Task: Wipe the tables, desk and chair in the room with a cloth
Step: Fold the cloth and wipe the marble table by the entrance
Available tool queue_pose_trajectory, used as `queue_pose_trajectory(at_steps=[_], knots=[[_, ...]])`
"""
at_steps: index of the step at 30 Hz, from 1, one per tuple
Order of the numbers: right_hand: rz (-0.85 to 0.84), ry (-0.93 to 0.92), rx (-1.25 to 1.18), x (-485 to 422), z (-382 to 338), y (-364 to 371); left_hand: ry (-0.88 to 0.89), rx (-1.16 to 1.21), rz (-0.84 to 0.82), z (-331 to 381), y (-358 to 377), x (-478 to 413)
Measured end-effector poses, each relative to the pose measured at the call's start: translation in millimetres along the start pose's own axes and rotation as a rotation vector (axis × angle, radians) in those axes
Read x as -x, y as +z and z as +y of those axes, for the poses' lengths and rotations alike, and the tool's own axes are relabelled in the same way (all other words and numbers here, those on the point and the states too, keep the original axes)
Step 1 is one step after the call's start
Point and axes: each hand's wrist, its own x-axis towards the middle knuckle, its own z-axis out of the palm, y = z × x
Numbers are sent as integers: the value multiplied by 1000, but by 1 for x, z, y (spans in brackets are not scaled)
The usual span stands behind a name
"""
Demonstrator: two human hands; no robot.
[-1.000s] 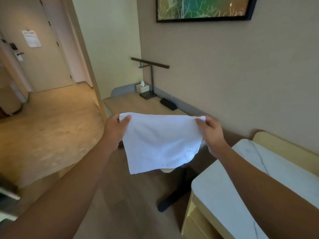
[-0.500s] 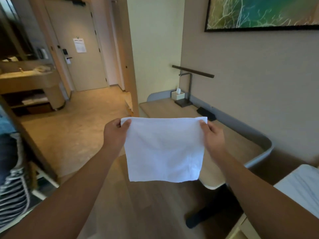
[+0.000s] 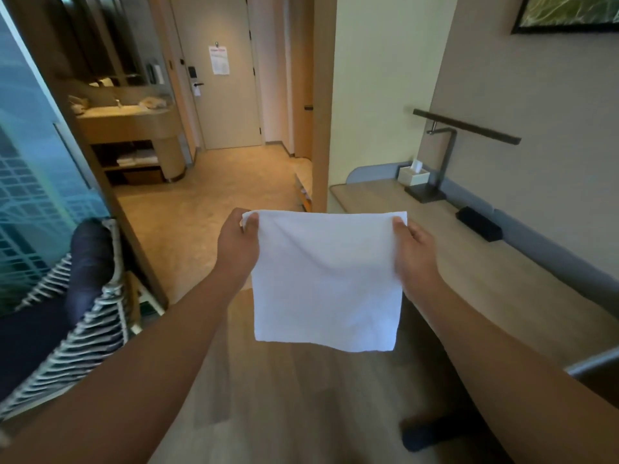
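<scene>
In the head view, a white square cloth (image 3: 326, 279) is held spread in the air over the wooden floor (image 3: 284, 396), hanging flat from its two top corners. The top left corner is pinched by the left hand (image 3: 237, 244), and the top right corner by the right hand (image 3: 415, 252), so each grip is closed on the cloth. The cloth is seen just off the long front edge of the light wooden tabletop (image 3: 475, 272). At the tabletop's far corner stands a white tissue box (image 3: 413, 176), with a black bar-shaped desk lamp (image 3: 447, 152) just beside it. A flat black box (image 3: 479, 224) lies along the back edge. A chair with a striped woven back (image 3: 93, 316) is seen at the left.
</scene>
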Motion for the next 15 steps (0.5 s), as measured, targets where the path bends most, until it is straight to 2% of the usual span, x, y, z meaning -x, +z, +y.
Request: queue_pose_trajectory(at_steps=[3, 9, 15], knots=[[-16, 10, -11, -21, 8, 30, -83, 1, 6, -15, 1, -21], [-73, -2, -31, -82, 35, 108, -327, 196, -60, -34, 37, -68], [-266, -206, 145, -149, 50, 190, -341, 305, -179, -44, 96, -131]])
